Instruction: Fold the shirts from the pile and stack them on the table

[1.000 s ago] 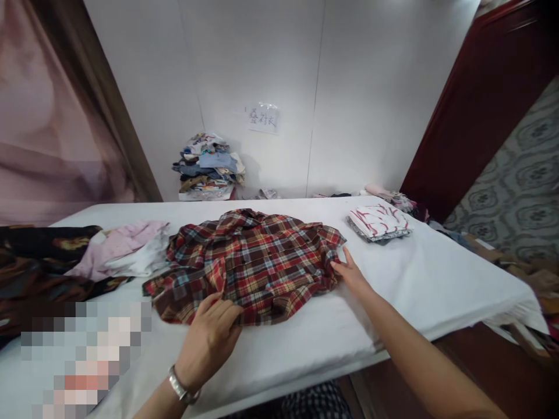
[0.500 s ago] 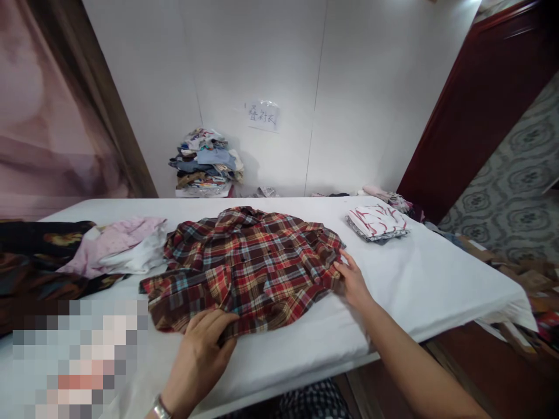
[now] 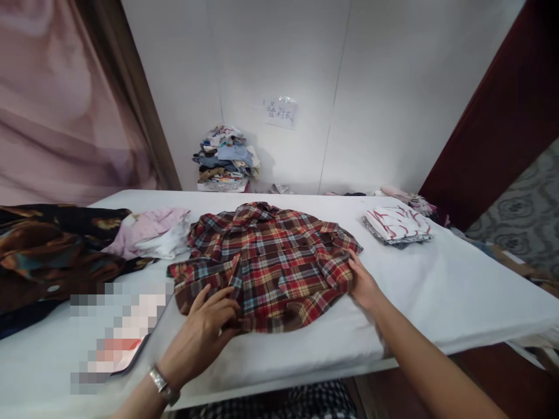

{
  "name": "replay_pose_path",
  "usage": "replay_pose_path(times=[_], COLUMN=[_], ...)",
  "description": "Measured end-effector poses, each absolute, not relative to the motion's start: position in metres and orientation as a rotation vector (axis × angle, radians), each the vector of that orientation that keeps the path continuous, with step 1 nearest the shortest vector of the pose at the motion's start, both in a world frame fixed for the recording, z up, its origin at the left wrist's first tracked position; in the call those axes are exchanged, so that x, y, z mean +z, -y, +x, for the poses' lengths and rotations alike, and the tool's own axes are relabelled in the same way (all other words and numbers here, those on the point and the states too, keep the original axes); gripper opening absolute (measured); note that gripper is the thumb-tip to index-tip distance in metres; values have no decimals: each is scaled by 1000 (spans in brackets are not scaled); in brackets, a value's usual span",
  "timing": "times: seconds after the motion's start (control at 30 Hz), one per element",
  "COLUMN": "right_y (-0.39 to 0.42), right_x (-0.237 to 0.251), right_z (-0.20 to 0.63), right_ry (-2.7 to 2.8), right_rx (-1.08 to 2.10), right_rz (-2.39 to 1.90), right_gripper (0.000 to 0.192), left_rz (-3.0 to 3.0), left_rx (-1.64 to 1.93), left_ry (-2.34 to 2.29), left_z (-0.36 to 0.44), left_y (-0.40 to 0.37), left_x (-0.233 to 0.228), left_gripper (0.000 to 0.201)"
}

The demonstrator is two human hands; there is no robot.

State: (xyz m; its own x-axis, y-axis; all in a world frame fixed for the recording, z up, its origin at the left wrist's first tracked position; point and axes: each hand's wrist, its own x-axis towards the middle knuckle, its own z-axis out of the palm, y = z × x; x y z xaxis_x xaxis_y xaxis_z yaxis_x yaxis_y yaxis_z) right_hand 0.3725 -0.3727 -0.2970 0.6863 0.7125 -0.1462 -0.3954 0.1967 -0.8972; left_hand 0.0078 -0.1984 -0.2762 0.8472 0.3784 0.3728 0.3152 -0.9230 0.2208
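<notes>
Left grip [image 3: 205, 331] and right grip [image 3: 364, 285] pinch plaid shirt [image 3: 275, 262].

White-covered table [image 3: 437, 291] carries everything. Plaid shirt [image 3: 279, 262] lies spread at centre, near front edge. Pink and white garments [image 3: 152, 233] lie crumpled just left of it. Dark patterned cloth [image 3: 48, 250] at far left. Folded white-red striped stack [image 3: 397, 224] at far right. Flat blurred item [image 3: 117, 326] near left.

Red plaid shirt [image 3: 271, 262], rumpled, spread flat mid-table, near front edge
</notes>
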Motion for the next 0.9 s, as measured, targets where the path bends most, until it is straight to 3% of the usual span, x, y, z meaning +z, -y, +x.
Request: replay_pose_path(times=[0.23, 0.33, 0.5, 0.6, 0.67, 0.73, 0.9], right_y=[387, 386, 358, 330, 316, 313, 339], right_x=[-295, -293, -273, -257, -254, -259, -281], right_z=[362, 361, 382, 403, 411, 409, 373], right_ry=[525, 629, 566, 344, 218, 189, 344], right_rx=[950, 907, 681, 576, 634, 768, 896], right_rz=[-1004, -1086, -1220, -1095, -1047, -1089, -1257], right_gripper=[97, 103, 92, 74, 59, 58, 104], left_rz=[2383, 2298, 2193, 2209, 2260, 2329, 2425], left_rx=[933, 949, 952, 965, 946, 909, 833], left_ry=[-1048, -1125, -1241, -1217, -1140, -1079, -1141], left_z=[29, 36, 53, 69, 76, 77, 49], left_y=[194, 192, 175, 163, 158, 155, 146], left_x=[-258, -255, -235, -220, -215, -218, -246], left_gripper=[40, 42, 41, 39, 41, 43, 43])
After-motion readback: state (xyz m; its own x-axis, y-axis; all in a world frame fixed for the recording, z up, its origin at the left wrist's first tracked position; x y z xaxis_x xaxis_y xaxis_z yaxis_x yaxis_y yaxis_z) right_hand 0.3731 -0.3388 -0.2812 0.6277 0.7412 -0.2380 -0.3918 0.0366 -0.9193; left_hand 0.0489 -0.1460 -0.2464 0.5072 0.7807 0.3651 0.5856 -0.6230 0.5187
